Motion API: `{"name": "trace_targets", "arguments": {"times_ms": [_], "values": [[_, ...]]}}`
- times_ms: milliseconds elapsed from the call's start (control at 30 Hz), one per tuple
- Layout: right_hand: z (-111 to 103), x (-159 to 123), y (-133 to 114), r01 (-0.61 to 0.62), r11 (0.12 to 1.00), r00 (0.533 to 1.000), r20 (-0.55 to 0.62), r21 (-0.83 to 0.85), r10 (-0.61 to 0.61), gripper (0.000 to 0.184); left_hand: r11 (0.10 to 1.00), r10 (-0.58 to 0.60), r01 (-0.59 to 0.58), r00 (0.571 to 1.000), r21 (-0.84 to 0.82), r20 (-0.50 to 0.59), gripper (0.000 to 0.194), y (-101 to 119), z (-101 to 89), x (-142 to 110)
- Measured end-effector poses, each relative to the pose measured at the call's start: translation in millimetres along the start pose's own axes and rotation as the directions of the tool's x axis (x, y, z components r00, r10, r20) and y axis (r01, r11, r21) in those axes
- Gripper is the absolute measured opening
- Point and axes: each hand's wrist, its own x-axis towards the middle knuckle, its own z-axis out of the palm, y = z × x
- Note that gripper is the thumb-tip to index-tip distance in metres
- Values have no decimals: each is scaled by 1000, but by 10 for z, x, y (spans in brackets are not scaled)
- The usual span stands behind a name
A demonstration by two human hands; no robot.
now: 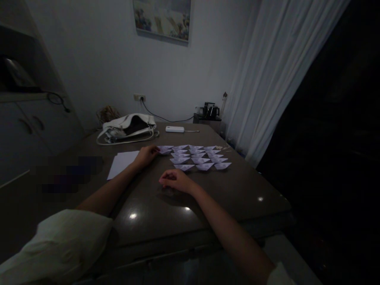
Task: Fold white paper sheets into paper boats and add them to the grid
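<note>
Paper boats [200, 160], folded from pale paper that looks faintly lilac in the dim light, stand in close columns on the dark, glossy surface [142, 221]. Each has pointed ends that rise outward and a small peak in the middle, with a shaded fold running along the hull. Creases look crisp on the nearer ones; the farther ones overlap in view, so their details are too small to tell. The nearest row shows 3 boats side by side, all lying broadside to the person.

At the far left of the group, the left hand [146, 156] reaches the tip of 1 boat [165, 152]; its fingers meet the paper, though whether they pinch it or only touch it cannot be told. The right hand [178, 181] is nearer the person, just in front of the boats, its fingers loosely curled and released.

Flat white sheets [121, 163] lie beside the left forearm, slightly offset from each other. Farther back are a white bag [127, 126] and a white oblong device [175, 129] with a short cable. Small pale pieces [219, 147] lie beside the far right boats.
</note>
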Motion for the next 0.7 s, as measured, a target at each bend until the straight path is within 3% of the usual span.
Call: {"name": "trace_targets", "arguments": {"times_ms": [267,333,400,467,500,533,567,700], "values": [[11,-4,-59,1,1000,998,-61,2,-1,16,999,39,-38,999,-26,33,34,83,16,-4],[-49,-4,-110,37,999,985,-168,-36,-42,19,999,35,-35,999,-14,22,35,110,-3,-17],[-171,-5,-170,60,981,935,-333,-187,-120,20,1000,22,-22,1000,13,11,36,129,-30,-38],[-340,-3,-228,-35,874,859,-462,-485,-222,20,999,-3,3,1000,51,-1,37,140,-59,-63],[-430,0,-253,-142,766,834,-493,-627,-248,22,997,-20,20,1000,70,-11,37,143,-71,-76],[-515,7,-273,-187,730,819,-515,-657,-254,25,995,-38,40,999,89,-21,37,145,-82,-86],[-590,18,-288,-218,697,819,-517,-683,-250,27,993,-55,59,998,104,-33,37,146,-92,-95],[-753,103,-304,-394,338,869,-466,-855,-166,32,984,-103,112,992,139,-70,36,147,-135,-109]]}}
